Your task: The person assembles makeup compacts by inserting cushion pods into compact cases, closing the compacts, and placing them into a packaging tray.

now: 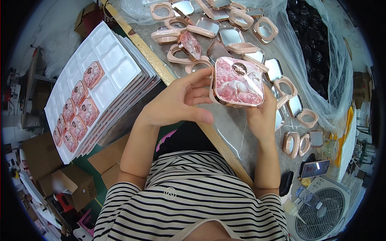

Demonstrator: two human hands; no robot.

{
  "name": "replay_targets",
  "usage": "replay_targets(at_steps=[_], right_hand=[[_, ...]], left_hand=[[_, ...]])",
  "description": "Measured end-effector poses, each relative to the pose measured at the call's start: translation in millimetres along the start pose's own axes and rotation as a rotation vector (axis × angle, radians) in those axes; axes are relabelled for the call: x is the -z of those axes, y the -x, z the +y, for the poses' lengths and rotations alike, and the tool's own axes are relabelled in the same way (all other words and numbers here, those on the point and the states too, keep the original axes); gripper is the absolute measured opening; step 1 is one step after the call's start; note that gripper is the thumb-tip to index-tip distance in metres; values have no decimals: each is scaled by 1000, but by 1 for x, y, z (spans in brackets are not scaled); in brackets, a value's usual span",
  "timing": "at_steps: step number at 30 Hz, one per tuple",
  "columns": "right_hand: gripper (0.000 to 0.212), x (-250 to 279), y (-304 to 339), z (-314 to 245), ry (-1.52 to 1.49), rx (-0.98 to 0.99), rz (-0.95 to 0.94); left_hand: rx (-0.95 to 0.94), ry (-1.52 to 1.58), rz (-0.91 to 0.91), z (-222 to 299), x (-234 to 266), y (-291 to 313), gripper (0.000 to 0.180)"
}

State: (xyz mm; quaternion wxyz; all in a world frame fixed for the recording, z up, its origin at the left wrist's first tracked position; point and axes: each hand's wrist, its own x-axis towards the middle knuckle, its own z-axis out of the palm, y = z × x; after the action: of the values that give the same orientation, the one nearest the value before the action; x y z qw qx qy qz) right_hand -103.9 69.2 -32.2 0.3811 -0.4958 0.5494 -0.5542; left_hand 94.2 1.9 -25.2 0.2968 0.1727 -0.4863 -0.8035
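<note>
A square pink compact case (239, 83) with a white horse among pink flowers on its lid is held up over the table. My right hand (263, 116) grips it from the right side and lower edge. My left hand (177, 100) is at the compact's left edge, fingers and thumb apart; whether its fingertips touch the case, I cannot tell. Beyond lie several open compact cases (240, 19) with mirrors and ring-shaped frames, and another pink-lidded compact (190, 45). To the left, a white compartment tray (120, 72) bears several pink compacts (85, 112).
The grey table (229, 124) has a wooden edge (155, 60). More trays lie stacked beneath the top one. Clear plastic (277, 52) surrounds black pieces (309, 52) at the far right. A phone (315, 168) and a fan (321, 209) are at the near right; cardboard boxes (76, 186) stand lower left.
</note>
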Motion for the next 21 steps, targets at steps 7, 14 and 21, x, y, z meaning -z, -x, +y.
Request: replay_targets(at_steps=[7,14,21], right_hand=[[40,-6,6,-4,288,50,-56],[57,26,9,-31,-130,-272,-330],[43,78,10,-73,542,-78,-33]], left_hand=[[97,-118,232,1,-7,-7,54],[16,60,279,-2,13,5,55],[-93,-402,642,33,87,82,55]])
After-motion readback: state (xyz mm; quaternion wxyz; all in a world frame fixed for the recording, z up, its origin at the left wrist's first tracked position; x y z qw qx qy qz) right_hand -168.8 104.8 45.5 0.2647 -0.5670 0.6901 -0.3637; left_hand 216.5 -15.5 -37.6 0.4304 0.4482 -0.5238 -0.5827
